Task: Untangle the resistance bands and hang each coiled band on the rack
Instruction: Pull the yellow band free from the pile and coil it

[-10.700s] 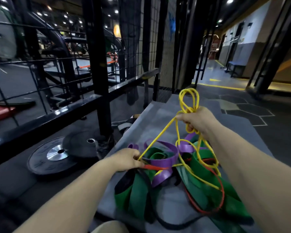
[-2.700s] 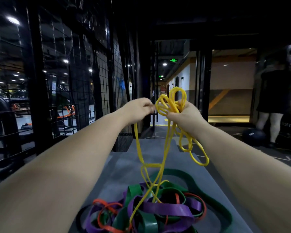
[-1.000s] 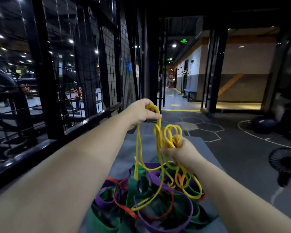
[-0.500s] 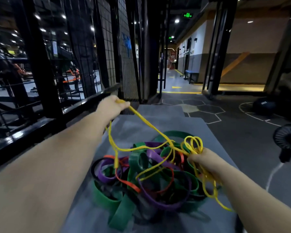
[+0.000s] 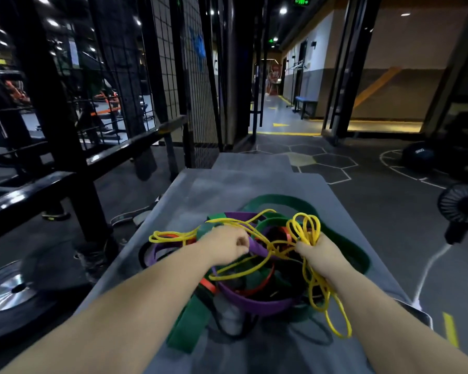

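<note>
A tangled heap of resistance bands lies on a grey padded bench (image 5: 249, 184): wide green bands (image 5: 278, 199), purple bands (image 5: 257, 302), thin orange ones and a black one. A thin yellow band (image 5: 304, 228) runs across the heap in several loops. My right hand (image 5: 318, 255) grips a bunch of its coils at the heap's right side, with loops hanging below my wrist. My left hand (image 5: 226, 245) is curled low over the middle of the heap and pinches a strand of the yellow band. The black mesh rack (image 5: 197, 85) stands behind the bench to the left.
Black steel rails (image 5: 65, 182) run along the bench's left side. A weight plate (image 5: 14, 290) lies on the floor at lower left. A black floor fan (image 5: 462, 209) stands at the right, a dark medicine ball (image 5: 419, 157) farther back. A corridor opens ahead.
My left hand has come down from the raised position at the left to the middle of the heap, slackening the yellow band. My right hand has stayed at the heap's right with its coils.
</note>
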Available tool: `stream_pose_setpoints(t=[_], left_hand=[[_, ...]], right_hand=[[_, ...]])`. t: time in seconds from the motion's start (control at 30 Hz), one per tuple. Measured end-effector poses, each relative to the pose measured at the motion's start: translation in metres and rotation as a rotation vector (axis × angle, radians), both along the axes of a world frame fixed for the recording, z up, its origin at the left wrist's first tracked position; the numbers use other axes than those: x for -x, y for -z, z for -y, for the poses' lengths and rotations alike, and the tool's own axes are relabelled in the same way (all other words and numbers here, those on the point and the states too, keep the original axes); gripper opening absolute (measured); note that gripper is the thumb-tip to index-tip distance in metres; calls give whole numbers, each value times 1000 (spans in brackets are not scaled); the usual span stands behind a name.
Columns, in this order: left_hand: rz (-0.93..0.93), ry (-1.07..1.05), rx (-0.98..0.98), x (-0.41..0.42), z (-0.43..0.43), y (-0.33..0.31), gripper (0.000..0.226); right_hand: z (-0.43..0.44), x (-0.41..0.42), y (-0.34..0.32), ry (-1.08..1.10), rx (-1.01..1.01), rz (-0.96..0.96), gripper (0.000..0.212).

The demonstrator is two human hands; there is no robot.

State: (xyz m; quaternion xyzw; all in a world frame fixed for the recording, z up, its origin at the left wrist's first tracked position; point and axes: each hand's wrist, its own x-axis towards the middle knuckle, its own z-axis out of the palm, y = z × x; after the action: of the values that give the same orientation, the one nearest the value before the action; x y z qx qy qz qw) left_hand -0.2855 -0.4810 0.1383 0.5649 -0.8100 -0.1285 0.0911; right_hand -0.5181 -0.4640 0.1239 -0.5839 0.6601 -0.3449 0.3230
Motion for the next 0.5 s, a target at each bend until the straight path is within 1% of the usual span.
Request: stream_pose_setpoints(t=[0.07,0.13,0.2,0.23,0.3,0.37,0.4,0.5], left_hand=[[128,25,-161,5,-7,13,32],[234,41,-279,2,-15,25,44],[293,49,-307,-6,-25,34,48],[281,57,-292,-13,-29,40,48],[145,76,-255,-28,-35,50,52],[34,93,-205,-40,-42,58,62],[14,74,-148,-44,-43,63,59],[-74,-78,78,-45,-51,71,31]], right_hand=[[-1,2,7,30,-15,27,28],[-3,6,11,69,-22,67,16],[-2,11,15,97,-38,107,28],[-2,14,17,98,-45,99,33],[0,17,22,106,-63,34,39],[1,18,28,134,-80,-46,43],[2,17,30,153,-88,-76,44],[2,9,30,177,-106,-139,36]])
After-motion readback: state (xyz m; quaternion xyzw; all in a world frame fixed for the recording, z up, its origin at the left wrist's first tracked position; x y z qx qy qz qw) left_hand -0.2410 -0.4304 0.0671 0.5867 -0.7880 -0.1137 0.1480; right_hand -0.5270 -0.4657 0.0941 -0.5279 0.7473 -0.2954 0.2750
